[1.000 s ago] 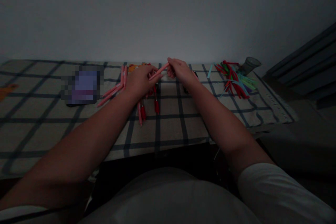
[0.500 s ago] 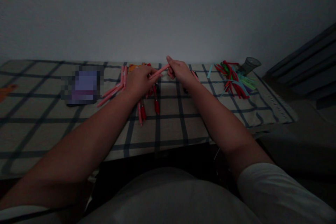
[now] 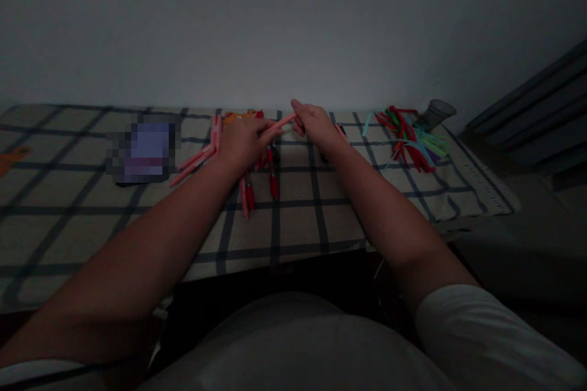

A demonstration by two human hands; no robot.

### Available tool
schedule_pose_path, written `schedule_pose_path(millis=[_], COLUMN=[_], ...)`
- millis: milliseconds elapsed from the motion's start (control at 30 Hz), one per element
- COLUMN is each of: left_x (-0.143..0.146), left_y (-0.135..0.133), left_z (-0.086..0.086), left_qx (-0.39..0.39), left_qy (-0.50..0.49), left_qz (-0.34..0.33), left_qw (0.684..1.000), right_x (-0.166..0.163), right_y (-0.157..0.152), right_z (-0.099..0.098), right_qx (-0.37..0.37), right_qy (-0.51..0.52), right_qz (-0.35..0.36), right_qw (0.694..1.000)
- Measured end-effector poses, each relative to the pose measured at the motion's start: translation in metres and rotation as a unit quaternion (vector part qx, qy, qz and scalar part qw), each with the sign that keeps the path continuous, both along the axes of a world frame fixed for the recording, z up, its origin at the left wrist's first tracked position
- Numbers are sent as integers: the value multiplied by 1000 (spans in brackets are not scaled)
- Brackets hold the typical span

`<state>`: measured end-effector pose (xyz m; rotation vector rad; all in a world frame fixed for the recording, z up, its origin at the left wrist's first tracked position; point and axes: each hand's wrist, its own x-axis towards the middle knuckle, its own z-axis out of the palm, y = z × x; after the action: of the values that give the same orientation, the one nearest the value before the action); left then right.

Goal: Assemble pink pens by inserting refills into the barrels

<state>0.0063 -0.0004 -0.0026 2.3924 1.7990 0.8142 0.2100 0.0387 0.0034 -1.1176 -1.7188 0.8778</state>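
Note:
Between my two hands runs a slim pink stick (image 3: 287, 119), slanting up to the right. Its left part is in the closed fingers of my left hand (image 3: 241, 142), and its right end is pinched by my right hand (image 3: 315, 125), with the thumb raised on top. Beside my left wrist lie several more pink sticks (image 3: 197, 162), two of them upright and others slanted. Red-ended, pen-like items (image 3: 274, 186) and another pink stick (image 3: 244, 198) stick out below my left hand, which partly hides them. A dark object (image 3: 340, 131) with pink on it is mostly covered by my right wrist.
A checked cloth (image 3: 298, 220) covers the table, against a pale wall. On the left are a blurred phone-like device (image 3: 149, 149) and an orange item (image 3: 13, 159). At right, red, green and blue strips (image 3: 408, 140) lie by a translucent cup (image 3: 435, 114).

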Motion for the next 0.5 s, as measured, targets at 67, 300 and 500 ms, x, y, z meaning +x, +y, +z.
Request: schedule_pose_path(millis=[67,300,500], left_x=[0,-3,-4], left_y=[0,5,7], left_z=[1,-6,-9], left_qx=[-2,-6,-19], left_qy=[-5,-45,-83], left_qz=[-10,-42,-58], left_qw=[1000,998,995], right_x=[0,1,2], right_y=[0,0,-3], right_z=[0,0,3], right_qx=[-1,-13,1], right_qy=[-1,-4,-12], right_qz=[1,4,-1], right_qw=[1000,1000,1000])
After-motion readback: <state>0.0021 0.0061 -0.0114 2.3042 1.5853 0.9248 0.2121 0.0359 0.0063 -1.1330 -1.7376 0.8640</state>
